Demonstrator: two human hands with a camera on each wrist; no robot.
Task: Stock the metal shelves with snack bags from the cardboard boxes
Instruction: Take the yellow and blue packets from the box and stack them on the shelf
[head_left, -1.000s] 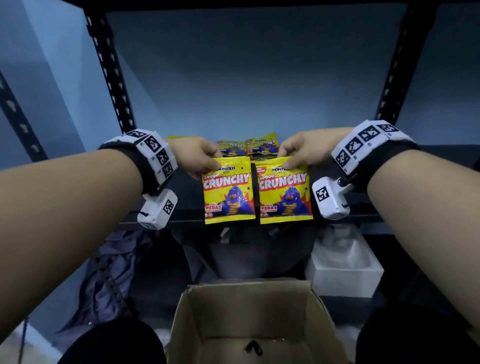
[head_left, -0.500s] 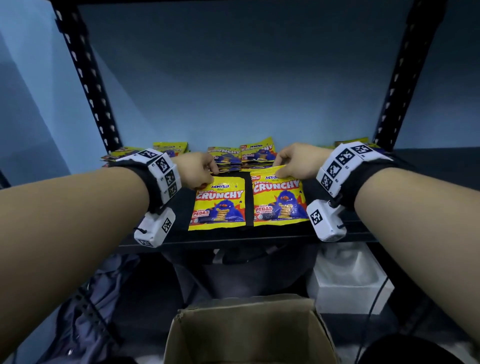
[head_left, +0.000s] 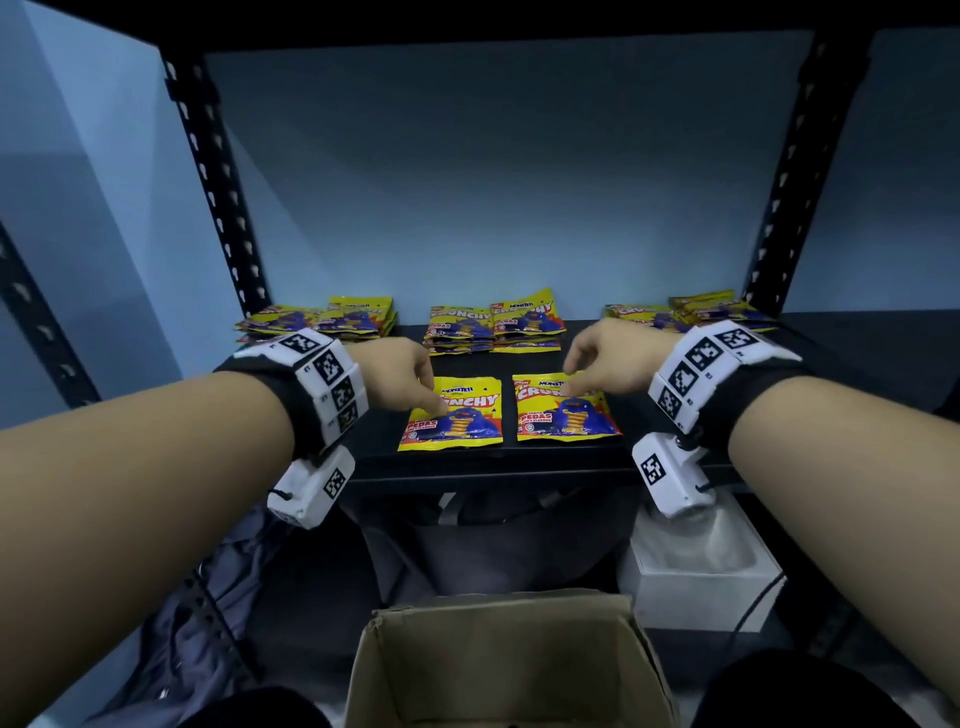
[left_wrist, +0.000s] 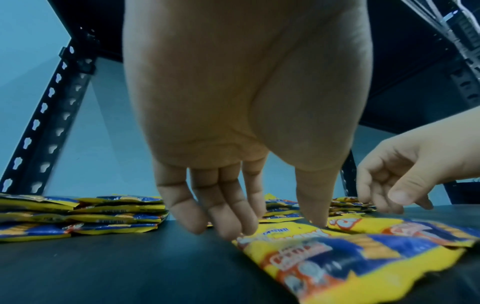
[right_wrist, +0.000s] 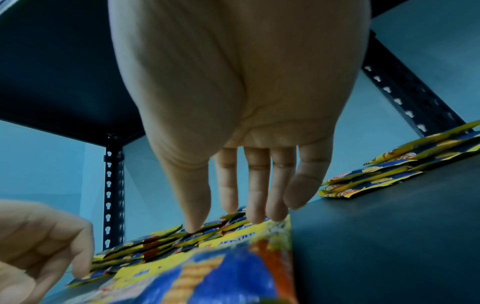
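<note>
— Now that both snack bags lie flat on the metal shelf (head_left: 519, 457), are the hands done with them?
— Nearly, I'd say. A second ago each bag hung upright from a pinch at its top edge; now the left bag (head_left: 457, 415) and the right bag (head_left: 563, 410) rest side by side near the shelf's front lip, with a narrow dark gap between them.
— And the grip?
— Gone. The left hand (head_left: 400, 371) has its fingers loosely spread, thumb tip down on its bag. The right hand (head_left: 605, 358) is likewise relaxed, fingertips (right_wrist: 255, 216) just touching the top of its bag.
— So this pair counts as stocked?
— I judge so. Next would be another reach into the cardboard box (head_left: 509, 660), which stands open below the shelf's front edge; its contents are not visible.
— What else is on the shelf?
— Three low stacks of the same bags along its back edge. Behind the shelf is a pale blue wall, and under it a white container (head_left: 701, 571) and some dark cloth.
</note>
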